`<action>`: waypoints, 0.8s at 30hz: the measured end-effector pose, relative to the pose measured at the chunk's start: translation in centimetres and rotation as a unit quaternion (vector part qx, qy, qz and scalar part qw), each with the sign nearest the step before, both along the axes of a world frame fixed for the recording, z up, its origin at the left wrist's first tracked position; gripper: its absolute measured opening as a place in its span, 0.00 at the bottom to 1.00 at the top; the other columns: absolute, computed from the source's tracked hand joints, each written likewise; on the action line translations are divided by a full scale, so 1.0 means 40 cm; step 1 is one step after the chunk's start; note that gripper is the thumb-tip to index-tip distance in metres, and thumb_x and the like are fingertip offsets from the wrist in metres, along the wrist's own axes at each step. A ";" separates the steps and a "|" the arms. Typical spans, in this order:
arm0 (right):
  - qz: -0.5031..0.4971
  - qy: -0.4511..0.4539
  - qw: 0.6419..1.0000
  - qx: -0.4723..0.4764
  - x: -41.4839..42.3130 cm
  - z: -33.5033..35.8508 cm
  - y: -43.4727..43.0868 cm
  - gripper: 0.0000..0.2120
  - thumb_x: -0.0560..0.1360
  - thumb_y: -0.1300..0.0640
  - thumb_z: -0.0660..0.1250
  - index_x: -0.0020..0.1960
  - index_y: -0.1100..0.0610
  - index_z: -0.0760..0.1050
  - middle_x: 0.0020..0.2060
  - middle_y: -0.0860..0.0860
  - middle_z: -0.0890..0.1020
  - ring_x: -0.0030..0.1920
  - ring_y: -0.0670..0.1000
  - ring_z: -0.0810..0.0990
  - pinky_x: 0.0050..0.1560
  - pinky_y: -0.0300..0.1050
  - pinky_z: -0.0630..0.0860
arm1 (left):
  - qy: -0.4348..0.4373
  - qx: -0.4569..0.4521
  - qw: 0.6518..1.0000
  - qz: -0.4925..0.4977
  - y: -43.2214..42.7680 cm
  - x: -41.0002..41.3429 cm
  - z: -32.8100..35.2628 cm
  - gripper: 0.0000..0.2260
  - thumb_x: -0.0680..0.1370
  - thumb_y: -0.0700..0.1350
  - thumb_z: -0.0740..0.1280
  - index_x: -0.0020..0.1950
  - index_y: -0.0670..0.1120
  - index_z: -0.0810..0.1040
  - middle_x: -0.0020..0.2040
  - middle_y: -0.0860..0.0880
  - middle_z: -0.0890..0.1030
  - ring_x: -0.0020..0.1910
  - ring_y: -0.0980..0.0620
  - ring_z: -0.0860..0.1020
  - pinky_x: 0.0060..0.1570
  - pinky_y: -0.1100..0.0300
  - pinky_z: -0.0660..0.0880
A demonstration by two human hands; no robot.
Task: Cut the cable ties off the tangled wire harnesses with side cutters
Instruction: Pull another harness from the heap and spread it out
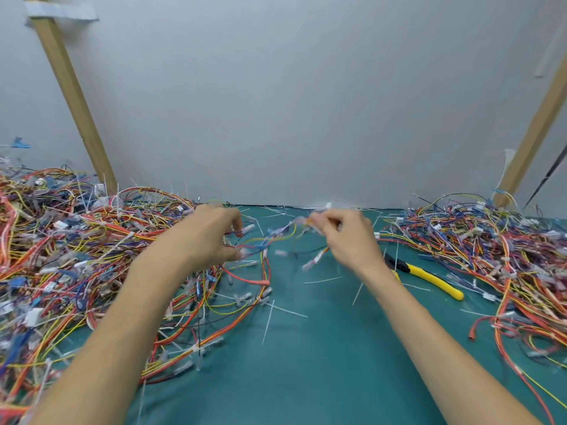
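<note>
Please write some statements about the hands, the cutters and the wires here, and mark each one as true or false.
1. The side cutters lie on the green mat, in no hand. True.
2. The right hand holds the cutters. False: it pinches wires of a harness.
3. The left hand also grips the harness wires. True.
4. The cutters have red handles. False: yellow.
5. A left pile and a right pile of wires flank the mat. True.

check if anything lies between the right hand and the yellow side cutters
Nothing visible does: the side cutters lie on the mat beside the wrist of the right hand, though that hand is pinching a wire harness.
</note>
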State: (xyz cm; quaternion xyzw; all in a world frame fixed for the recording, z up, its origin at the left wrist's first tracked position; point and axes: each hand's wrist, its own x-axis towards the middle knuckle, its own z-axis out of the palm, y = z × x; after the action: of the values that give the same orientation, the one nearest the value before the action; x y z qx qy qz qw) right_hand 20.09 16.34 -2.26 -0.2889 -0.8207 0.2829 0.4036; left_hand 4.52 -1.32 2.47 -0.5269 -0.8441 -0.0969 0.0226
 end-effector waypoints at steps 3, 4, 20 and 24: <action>-0.032 0.009 0.999 -0.033 0.004 -0.002 0.014 0.17 0.78 0.48 0.65 0.38 0.57 0.83 0.21 0.49 0.68 0.27 0.47 0.61 0.32 0.44 0.60 | -0.002 0.017 1.000 0.025 0.012 -0.005 -0.025 0.11 0.74 0.42 0.72 0.55 0.46 0.77 0.53 0.46 0.79 0.56 0.46 0.75 0.55 0.56 0.71; -0.057 0.047 0.997 -0.030 0.008 0.001 0.020 0.18 0.79 0.49 0.65 0.34 0.56 0.80 0.22 0.50 0.68 0.27 0.47 0.60 0.32 0.45 0.60 | -0.008 0.032 0.999 0.032 0.016 -0.004 -0.029 0.09 0.75 0.42 0.72 0.53 0.46 0.78 0.51 0.45 0.80 0.55 0.45 0.76 0.54 0.53 0.73; 0.040 0.054 0.997 -0.033 0.009 0.021 0.011 0.13 0.77 0.48 0.67 0.37 0.51 0.80 0.33 0.53 0.80 0.34 0.46 0.71 0.38 0.40 0.67 | -0.053 0.110 0.992 -0.043 0.011 -0.026 -0.024 0.07 0.78 0.43 0.70 0.43 0.50 0.73 0.34 0.57 0.74 0.36 0.55 0.72 0.32 0.71 0.63; 0.059 0.005 0.998 -0.025 0.000 0.013 -0.005 0.11 0.77 0.47 0.67 0.36 0.47 0.78 0.29 0.48 0.76 0.33 0.45 0.70 0.38 0.41 0.68 | -0.061 0.111 0.988 -0.091 0.011 -0.012 -0.018 0.03 0.79 0.47 0.68 0.46 0.52 0.76 0.37 0.55 0.77 0.38 0.55 0.75 0.34 0.71 0.65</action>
State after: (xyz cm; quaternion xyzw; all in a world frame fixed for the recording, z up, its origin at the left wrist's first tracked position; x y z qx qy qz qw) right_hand 20.07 16.16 -1.73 -0.2487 -0.8272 0.3276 0.3827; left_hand 4.05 -0.88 1.75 -0.5888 -0.7765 -0.2234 0.0200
